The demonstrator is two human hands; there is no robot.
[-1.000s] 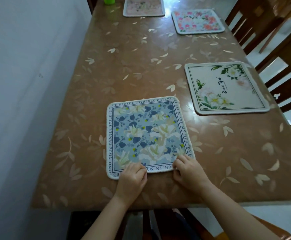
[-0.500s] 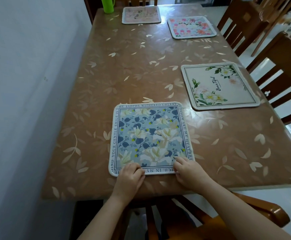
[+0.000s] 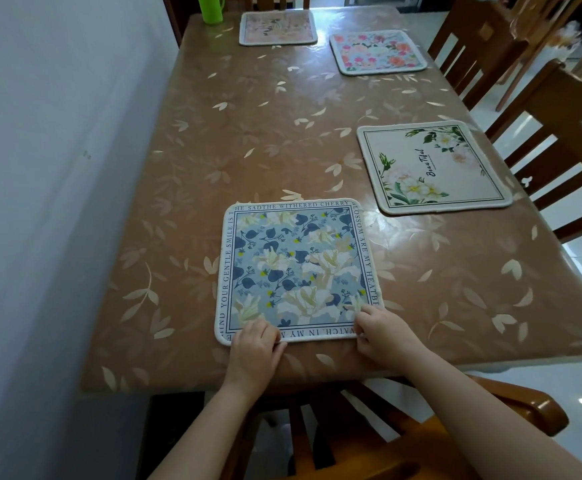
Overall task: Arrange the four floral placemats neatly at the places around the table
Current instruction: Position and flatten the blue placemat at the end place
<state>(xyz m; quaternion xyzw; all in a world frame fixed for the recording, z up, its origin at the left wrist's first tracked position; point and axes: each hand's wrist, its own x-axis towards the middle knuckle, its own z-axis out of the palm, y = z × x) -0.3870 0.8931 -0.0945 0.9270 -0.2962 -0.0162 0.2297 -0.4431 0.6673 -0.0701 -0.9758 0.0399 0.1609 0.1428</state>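
Head view: the blue mat (image 3: 296, 268) lies flat at the near end of the table (image 3: 248, 133), its near edge just short of the rim; the left hand (image 3: 254, 355) curls over that edge and the right hand (image 3: 383, 336) over the near right corner, both seemingly pinching the hem; the cream mat (image 3: 431, 168) and pink mat (image 3: 377, 51) lie along the right side, the peach mat (image 3: 277, 27) at the far end. The blue mat looks light, thin and limp, probably grippy on the glossy cover; better held at two corners and lifted than dragged, lest it buckle.

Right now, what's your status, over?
Left hand, right hand pinch blue mat at near edge. Cream mat, pink mat, peach mat laid flat. Green cup at far corner, not blocking.
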